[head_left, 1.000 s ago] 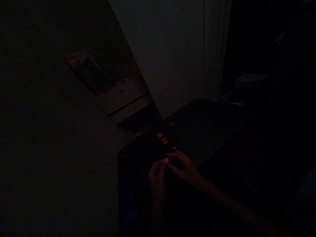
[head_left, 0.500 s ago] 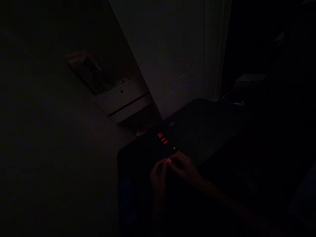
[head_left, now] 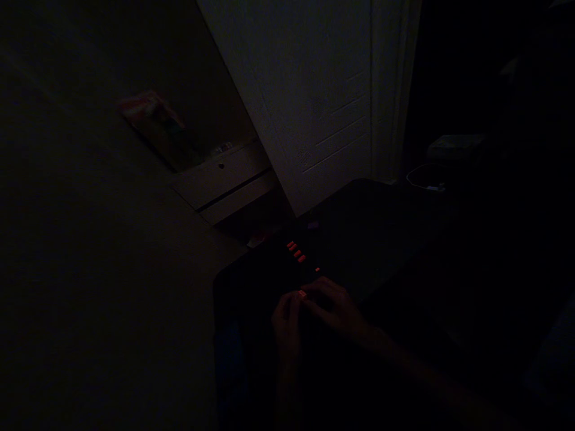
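Note:
The room is very dark. A small orange-red block point(head_left: 302, 294) sits between the fingertips of my left hand point(head_left: 286, 320) and my right hand point(head_left: 335, 305), both pinching it above the dark table point(head_left: 359, 227). Beyond my fingers, several more orange-red blocks point(head_left: 297, 254) lie in a slanting row on the table. A smaller orange-red piece point(head_left: 317, 269) rests apart from that row, just past my right hand. What exactly the pieces are cannot be made out in this light.
A dim purple object point(head_left: 313, 225) lies near the table's far edge. Behind stands a pale door point(head_left: 323, 120), with a drawer unit point(head_left: 224, 179) to its left. A bluish shape point(head_left: 230, 359) is at the table's near left. A white cable point(head_left: 417, 173) is at the right.
The held block has shifted slightly left and turned between my fingertips. My right fingers have moved a little left with it. The row on the table is unchanged.

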A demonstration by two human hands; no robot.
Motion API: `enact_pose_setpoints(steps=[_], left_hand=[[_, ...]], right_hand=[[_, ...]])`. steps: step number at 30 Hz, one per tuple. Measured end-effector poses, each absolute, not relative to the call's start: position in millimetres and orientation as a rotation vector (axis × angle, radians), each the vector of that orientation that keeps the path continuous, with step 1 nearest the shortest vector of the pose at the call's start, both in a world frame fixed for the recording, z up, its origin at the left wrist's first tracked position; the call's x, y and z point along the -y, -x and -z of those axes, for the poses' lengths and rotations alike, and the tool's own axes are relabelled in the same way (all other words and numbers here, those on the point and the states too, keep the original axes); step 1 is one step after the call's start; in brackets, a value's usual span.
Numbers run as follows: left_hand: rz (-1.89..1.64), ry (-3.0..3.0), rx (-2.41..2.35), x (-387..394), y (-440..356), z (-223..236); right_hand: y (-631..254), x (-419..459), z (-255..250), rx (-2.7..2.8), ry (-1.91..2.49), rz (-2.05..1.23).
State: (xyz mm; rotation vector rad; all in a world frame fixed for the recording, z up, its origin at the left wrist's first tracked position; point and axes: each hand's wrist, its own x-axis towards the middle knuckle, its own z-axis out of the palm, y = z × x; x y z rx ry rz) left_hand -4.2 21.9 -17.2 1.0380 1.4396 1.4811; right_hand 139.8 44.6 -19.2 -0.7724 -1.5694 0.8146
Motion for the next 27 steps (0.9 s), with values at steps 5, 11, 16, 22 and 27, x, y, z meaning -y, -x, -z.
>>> enact_pose_setpoints(steps=[5,11,16,22,27], left_hand=[[-1.478,-1.029,-1.447,-19.9,2.7,13.0],[-1.472,-1.023,-1.421,-18.1,2.3,9.7],[-1.387,-1.047,-1.418,-18.5,-0.1,2.4],[-1.369,-1.005,-1.371,-17.6,0.0,2.6],[-1.416,-0.996,-1.309,-17.4,1.1,5.1]], right_hand=[[-140.0,-44.7,22.6,1.581,0.762,-0.851],[-141.5,-44.2,21.5,1.615,0.742,-0.881],[-141.0,-45.3,21.1,1.568,0.790,-0.835],[-141.3,-43.2,19.1,1.562,0.775,-0.832],[-141.8,-40.7,16.2,1.589,0.745,-0.857]])
